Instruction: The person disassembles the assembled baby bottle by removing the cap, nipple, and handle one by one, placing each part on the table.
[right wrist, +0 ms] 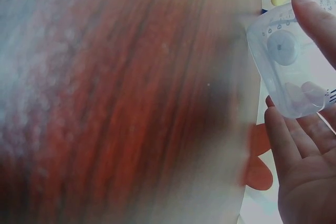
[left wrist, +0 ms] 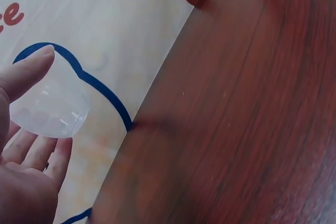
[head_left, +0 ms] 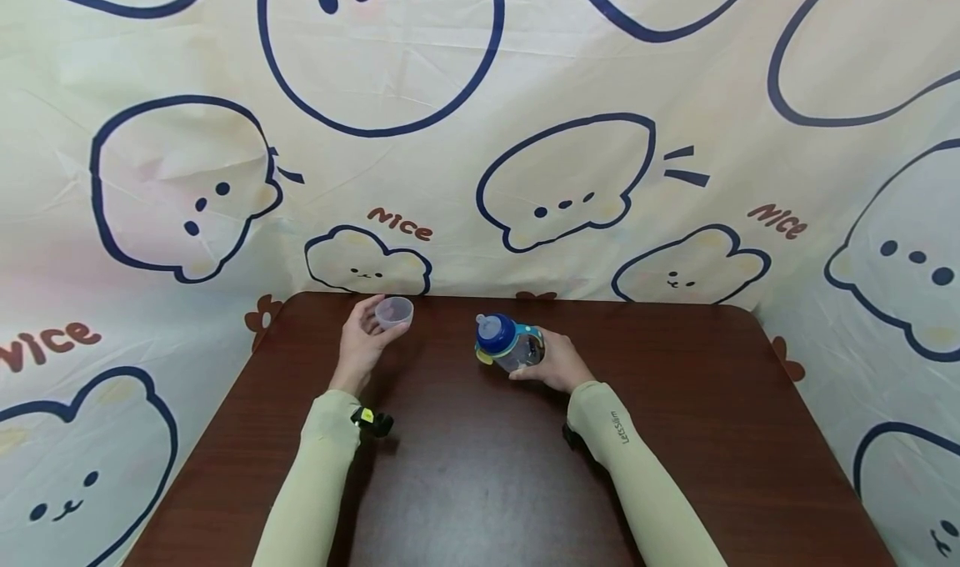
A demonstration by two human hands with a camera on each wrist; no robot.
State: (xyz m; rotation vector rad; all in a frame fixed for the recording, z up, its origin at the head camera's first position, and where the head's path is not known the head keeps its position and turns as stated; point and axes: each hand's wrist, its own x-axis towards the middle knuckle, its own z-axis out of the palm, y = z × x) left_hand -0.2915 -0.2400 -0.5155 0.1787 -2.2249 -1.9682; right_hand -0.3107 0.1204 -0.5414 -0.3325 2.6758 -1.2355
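L hand [head_left: 358, 348] is gripping a small clear cup [head_left: 394, 313], thumb opp. fingers, nr the table's [head_left: 465, 467] far edge, L of its ctr. R hand [head_left: 558, 364] is holding a clear bottle [head_left: 517, 352] w/ blue cap [head_left: 497, 333], thumb & fingers curling round the body; it's leaning, spout twd the table's L side. Patterned sheet [head_left: 375, 58] is hanging behind the table.
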